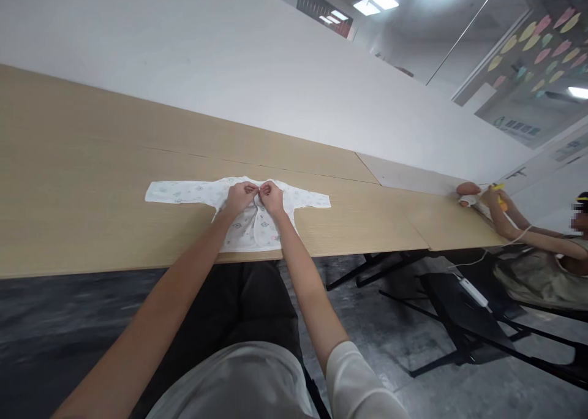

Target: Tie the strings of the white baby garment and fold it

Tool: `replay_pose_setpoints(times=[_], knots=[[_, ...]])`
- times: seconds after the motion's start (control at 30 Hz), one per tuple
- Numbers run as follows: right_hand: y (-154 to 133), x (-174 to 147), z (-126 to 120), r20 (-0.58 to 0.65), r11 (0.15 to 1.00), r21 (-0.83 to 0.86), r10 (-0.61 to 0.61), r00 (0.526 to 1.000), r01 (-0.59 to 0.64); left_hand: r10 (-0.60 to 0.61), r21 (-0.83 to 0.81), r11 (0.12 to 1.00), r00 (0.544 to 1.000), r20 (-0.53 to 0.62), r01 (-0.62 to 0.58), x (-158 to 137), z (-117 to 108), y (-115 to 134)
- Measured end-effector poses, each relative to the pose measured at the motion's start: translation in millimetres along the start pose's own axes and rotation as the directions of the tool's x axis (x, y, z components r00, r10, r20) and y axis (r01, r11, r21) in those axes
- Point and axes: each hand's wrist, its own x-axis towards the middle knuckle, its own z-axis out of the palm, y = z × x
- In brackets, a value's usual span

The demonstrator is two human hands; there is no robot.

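Note:
A small white baby shirt point(239, 229) with a faint coloured print lies on the wooden table, its sleeves stretched out to both sides and its hem near the front edge. Both hands meet at the top of its front opening, just under the neckline. My left hand point(241, 197) pinches the cloth at the left side of the opening. Close beside it, my right hand point(272, 196) pinches the other edge, fingertips nearly touching the left ones. Whatever small fastening lies between the fingers is hidden. Below the hands the front edges hang loosely together.
The long table point(92, 223) runs along a white wall point(206, 70). At the far right another person point(542, 241) works at the table near a brown round object point(467, 188). A black folding chair point(473, 321) bearing a white power strip point(474, 292) stands right of my legs.

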Motion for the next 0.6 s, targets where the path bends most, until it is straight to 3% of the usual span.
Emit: replay_pose_setpoints(times=[0.6], knots=[[8, 11, 6, -0.046, 0.993, 0.043, 0.115, 0.992, -0.113, 0.034, 0.13, 0.991, 0.999, 0.01, -0.035, 0, 4, -6]])
